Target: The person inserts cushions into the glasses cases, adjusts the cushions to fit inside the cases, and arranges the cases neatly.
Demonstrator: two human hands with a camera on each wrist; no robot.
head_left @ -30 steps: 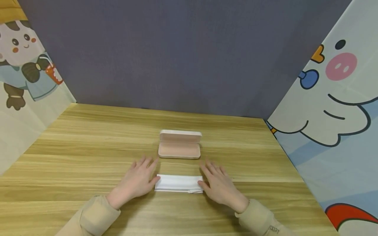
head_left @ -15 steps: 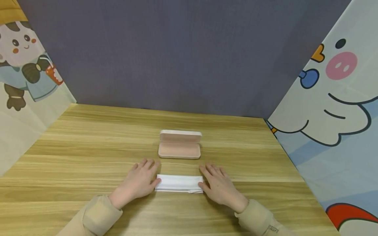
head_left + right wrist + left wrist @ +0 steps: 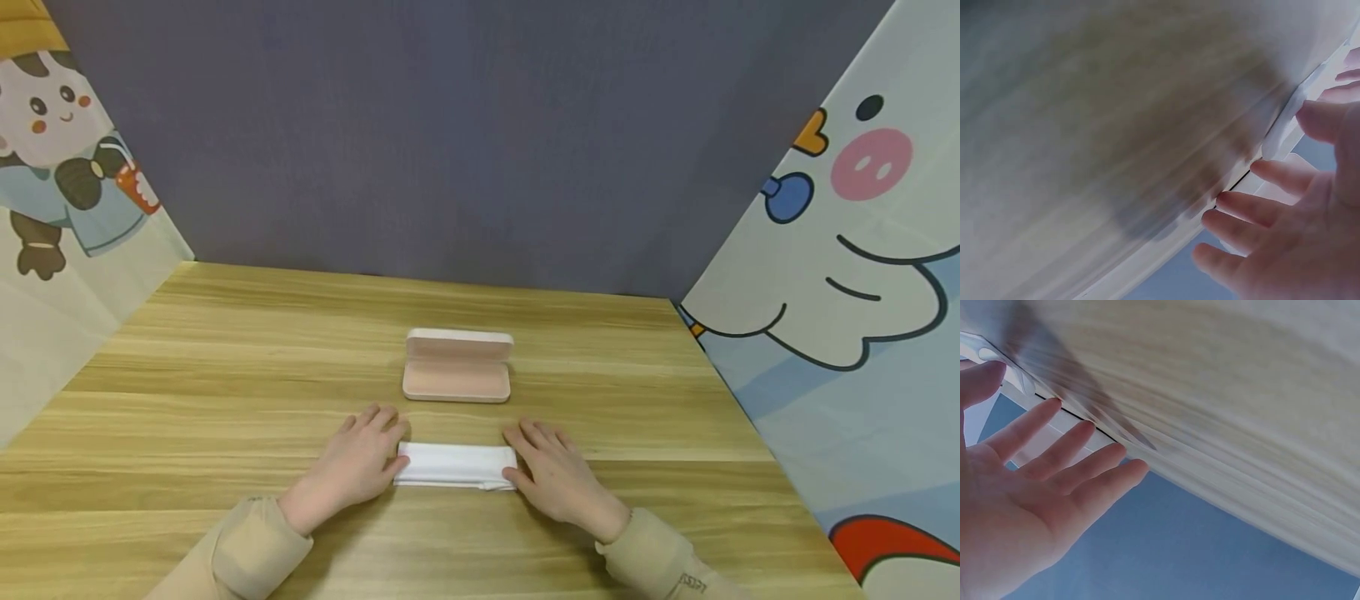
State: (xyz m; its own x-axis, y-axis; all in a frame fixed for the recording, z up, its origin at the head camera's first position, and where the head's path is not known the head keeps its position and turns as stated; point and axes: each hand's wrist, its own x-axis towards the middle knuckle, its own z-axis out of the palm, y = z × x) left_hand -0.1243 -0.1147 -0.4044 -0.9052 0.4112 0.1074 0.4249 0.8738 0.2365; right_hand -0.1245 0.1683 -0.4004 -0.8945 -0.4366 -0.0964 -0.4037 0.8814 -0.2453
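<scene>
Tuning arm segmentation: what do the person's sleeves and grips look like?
Left sleeve and right sleeve: plain beige, loose, bunched toward the ends. The right one carries a small dark marking, too small to read. Left grip and right grip: bare, ungloved.

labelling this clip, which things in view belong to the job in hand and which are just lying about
The job:
folded white cloth, left hand and right hand at its ends
probably the open oblong case, white outside, pale pink inside

Only surroundings:
yellowish wood-grained table
dark grey panel behind
pale cartoon-printed panels at both sides
</scene>
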